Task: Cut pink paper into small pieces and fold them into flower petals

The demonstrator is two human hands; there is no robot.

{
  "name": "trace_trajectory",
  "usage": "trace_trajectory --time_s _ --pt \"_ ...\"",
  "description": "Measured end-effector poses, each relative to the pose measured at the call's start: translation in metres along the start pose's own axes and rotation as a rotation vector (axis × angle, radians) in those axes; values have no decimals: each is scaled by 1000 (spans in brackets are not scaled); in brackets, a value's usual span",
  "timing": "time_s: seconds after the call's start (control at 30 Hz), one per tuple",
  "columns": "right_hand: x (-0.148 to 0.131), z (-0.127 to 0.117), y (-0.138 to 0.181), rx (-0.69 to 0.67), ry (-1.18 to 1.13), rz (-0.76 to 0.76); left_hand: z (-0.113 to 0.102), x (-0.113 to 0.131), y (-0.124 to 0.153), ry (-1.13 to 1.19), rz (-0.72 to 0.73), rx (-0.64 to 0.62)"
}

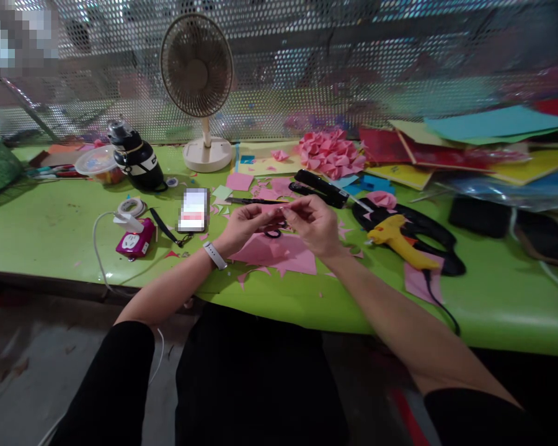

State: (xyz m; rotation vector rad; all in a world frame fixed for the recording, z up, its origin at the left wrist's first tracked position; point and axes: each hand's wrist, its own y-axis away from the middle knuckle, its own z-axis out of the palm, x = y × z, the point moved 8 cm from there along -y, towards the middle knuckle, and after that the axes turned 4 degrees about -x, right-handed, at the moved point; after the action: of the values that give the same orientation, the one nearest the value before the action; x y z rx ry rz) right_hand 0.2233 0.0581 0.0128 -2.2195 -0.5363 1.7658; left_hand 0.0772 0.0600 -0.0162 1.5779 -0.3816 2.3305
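My left hand [247, 224] and my right hand [312, 224] meet over the green table [51, 229], fingers pinched together on a small pink paper piece [279, 214] held between them. Under the hands lies a sheet of pink paper [279, 255] with cut scraps around it. Black-handled scissors [260, 202] lie just behind the hands. A yellow glue gun [400, 243] rests to the right of my right hand. A white band sits on my left wrist.
A small fan [198, 87] stands at the back, next to a black bottle [137, 158] and a pile of folded pink paper shapes [331, 152]. Coloured paper sheets [483, 142] are stacked at right. A phone [193, 209], tape roll [131, 206] and pink charger [134, 241] lie left.
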Motion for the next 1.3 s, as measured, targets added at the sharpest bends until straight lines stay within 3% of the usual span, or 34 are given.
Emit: trace_trajectory --time_s 0.67,0.9,1.1,1.3 --pt "5 -5 -2 63 -70 16 1 1 -1 -2 21 -26" --pt "0 3 -4 -145 107 -5 7 3 -1 -63 39 -64" --pt "-12 5 -3 -174 119 -68 6 10 -3 -66 83 -82" --pt "-2 5 -5 -247 -65 121 1 18 -3 -86 94 -67"
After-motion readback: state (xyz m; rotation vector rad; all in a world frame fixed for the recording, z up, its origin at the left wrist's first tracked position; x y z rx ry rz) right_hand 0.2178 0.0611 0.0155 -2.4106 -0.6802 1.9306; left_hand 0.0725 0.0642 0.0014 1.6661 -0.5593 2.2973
